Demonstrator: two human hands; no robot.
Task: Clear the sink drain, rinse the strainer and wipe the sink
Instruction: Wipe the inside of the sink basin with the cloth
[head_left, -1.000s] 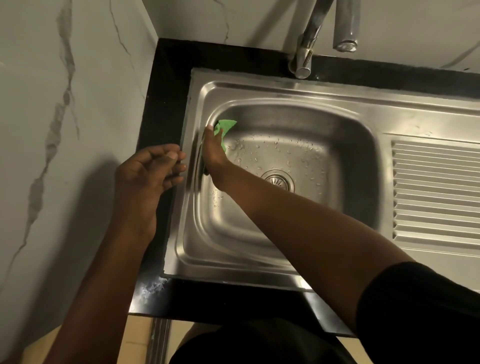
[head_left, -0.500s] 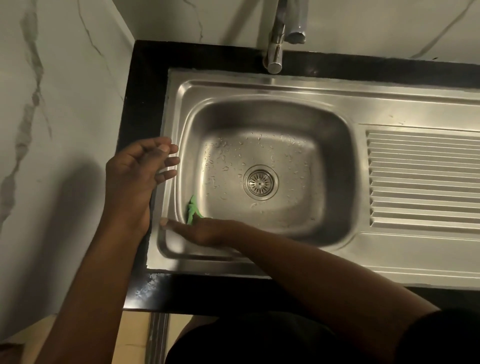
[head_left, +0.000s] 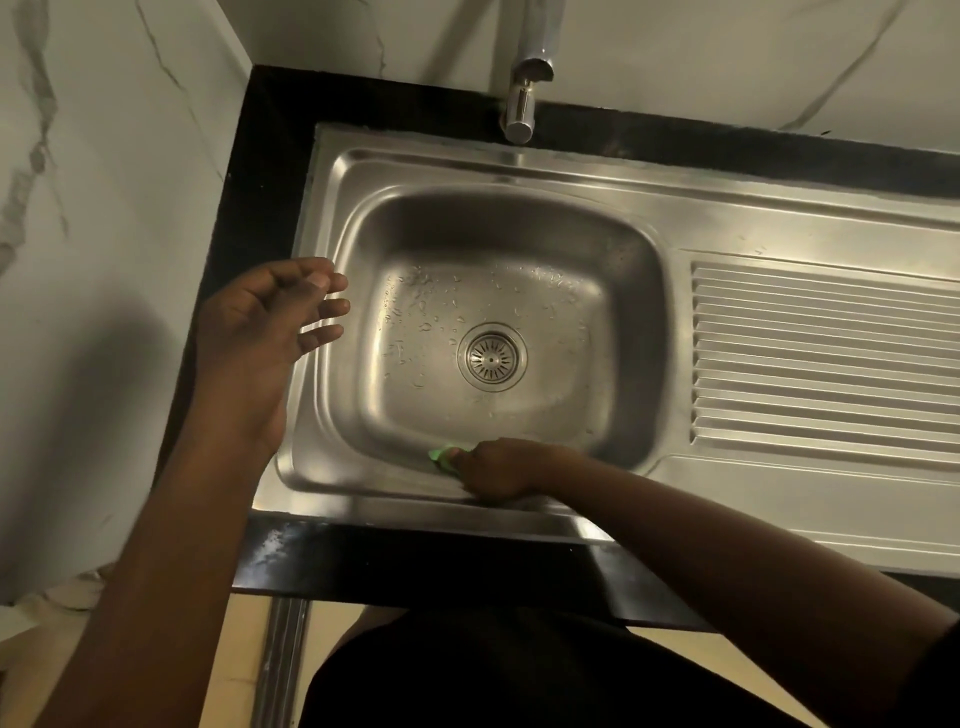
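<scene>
A pale marble-veined wall (head_left: 104, 260) fills the left side and the far edge of the scene. Against it runs a black tabletop (head_left: 260, 208), and set into that is a stainless steel sink (head_left: 519, 171) whose basin lies left and whose ribbed draining board (head_left: 821, 358) stretches right. A chrome tap (head_left: 524, 98) hangs over the far rim of the basin. Water drops are scattered over the basin floor, mostly on the far and left part.

The person's left hand (head_left: 260, 332) hovers over the left rim of the sink, where steel meets black tabletop; its fingers are spread loosely and slightly curled, with nothing in them. The right hand (head_left: 496, 467) reaches in from the near right and is curled tight over a green cloth (head_left: 441, 456), pressing it against the near wall of the basin just under the near rim; only a small green edge shows at the fingertips.

The round metal strainer (head_left: 492, 356) sits in the drain at the middle of the basin floor, well apart from both hands.
</scene>
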